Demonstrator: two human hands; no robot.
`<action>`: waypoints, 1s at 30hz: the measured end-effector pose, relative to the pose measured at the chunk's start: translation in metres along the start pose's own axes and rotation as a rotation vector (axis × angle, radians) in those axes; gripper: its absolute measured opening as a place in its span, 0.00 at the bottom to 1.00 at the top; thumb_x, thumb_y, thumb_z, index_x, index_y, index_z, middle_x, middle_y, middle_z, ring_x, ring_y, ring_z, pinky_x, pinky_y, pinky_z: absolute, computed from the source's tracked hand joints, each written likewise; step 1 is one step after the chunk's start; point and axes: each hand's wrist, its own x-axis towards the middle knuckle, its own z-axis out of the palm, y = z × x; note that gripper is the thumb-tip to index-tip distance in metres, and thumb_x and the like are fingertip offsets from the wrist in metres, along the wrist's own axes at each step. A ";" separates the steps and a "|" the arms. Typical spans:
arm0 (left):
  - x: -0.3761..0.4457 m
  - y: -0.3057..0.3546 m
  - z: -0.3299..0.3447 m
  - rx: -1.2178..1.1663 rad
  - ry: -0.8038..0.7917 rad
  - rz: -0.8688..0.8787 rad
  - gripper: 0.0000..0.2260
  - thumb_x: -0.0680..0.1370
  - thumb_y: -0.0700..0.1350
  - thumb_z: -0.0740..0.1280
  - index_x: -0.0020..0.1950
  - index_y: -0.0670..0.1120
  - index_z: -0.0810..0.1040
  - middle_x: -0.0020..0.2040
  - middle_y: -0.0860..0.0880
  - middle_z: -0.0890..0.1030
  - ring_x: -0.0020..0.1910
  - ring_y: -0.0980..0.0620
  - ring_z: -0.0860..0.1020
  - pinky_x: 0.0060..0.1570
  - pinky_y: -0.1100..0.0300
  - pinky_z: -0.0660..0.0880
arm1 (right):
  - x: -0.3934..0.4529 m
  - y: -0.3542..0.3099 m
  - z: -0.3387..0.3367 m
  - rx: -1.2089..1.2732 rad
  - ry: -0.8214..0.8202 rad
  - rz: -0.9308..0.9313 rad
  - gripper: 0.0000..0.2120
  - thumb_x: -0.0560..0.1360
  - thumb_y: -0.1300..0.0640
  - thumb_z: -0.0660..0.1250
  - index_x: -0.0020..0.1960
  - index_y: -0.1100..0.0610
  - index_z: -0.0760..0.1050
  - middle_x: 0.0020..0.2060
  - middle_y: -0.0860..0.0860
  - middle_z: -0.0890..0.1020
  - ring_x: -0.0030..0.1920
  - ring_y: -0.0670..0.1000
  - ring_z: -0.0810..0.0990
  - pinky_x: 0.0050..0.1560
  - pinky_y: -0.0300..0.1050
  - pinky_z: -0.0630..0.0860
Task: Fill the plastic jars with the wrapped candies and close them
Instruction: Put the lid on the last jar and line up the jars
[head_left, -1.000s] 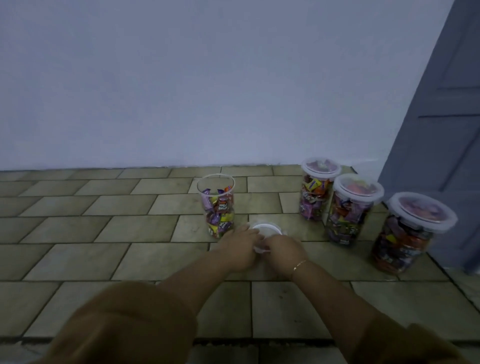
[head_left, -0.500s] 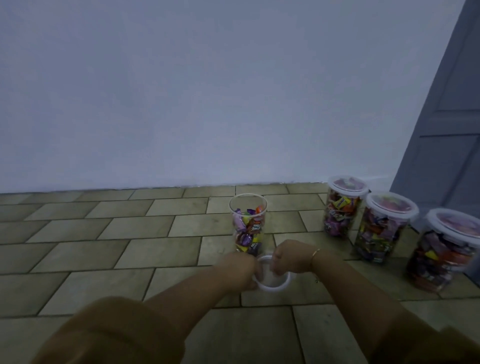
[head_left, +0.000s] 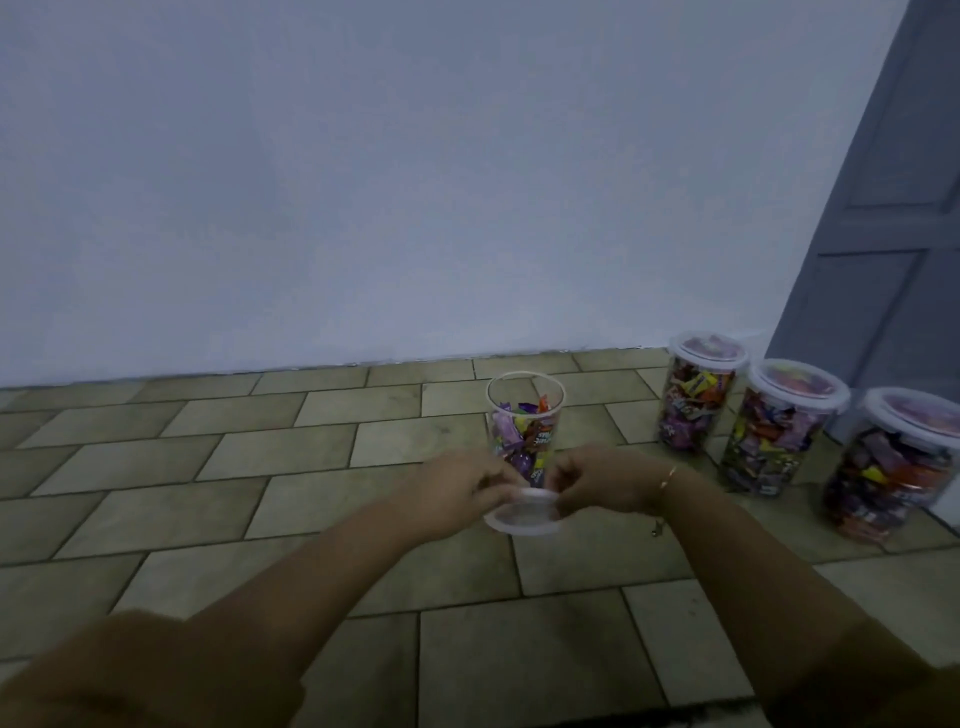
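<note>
Both hands, left hand (head_left: 462, 486) and right hand (head_left: 597, 480), are pinching the clear lid (head_left: 524, 515) by opposite edges, seemingly levelling it to cap the open jar (head_left: 524, 415) behind.

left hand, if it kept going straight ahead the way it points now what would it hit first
Probably the open jar of candies, just beyond the left hand. Both hands grip the lid, right hand opposite. Depth is hard to judge.
</note>
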 end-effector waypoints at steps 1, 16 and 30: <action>0.001 0.000 -0.007 -0.092 0.056 -0.040 0.09 0.77 0.52 0.66 0.55 0.53 0.81 0.44 0.58 0.80 0.41 0.62 0.75 0.41 0.66 0.69 | -0.003 -0.002 -0.007 0.104 0.041 -0.032 0.06 0.71 0.60 0.71 0.40 0.51 0.75 0.38 0.50 0.78 0.41 0.50 0.74 0.45 0.46 0.71; 0.090 0.008 -0.040 -0.540 0.586 -0.556 0.17 0.73 0.51 0.72 0.58 0.45 0.79 0.53 0.50 0.81 0.53 0.52 0.78 0.56 0.57 0.75 | 0.037 -0.023 -0.074 0.405 0.595 0.101 0.11 0.75 0.56 0.68 0.47 0.65 0.80 0.30 0.53 0.76 0.28 0.49 0.74 0.20 0.35 0.72; 0.081 0.005 -0.007 -0.541 0.708 -0.628 0.12 0.78 0.49 0.66 0.58 0.45 0.79 0.52 0.48 0.82 0.50 0.52 0.79 0.43 0.63 0.72 | 0.067 -0.007 -0.042 0.250 0.586 -0.010 0.10 0.81 0.54 0.55 0.51 0.57 0.73 0.41 0.52 0.77 0.40 0.50 0.73 0.35 0.40 0.69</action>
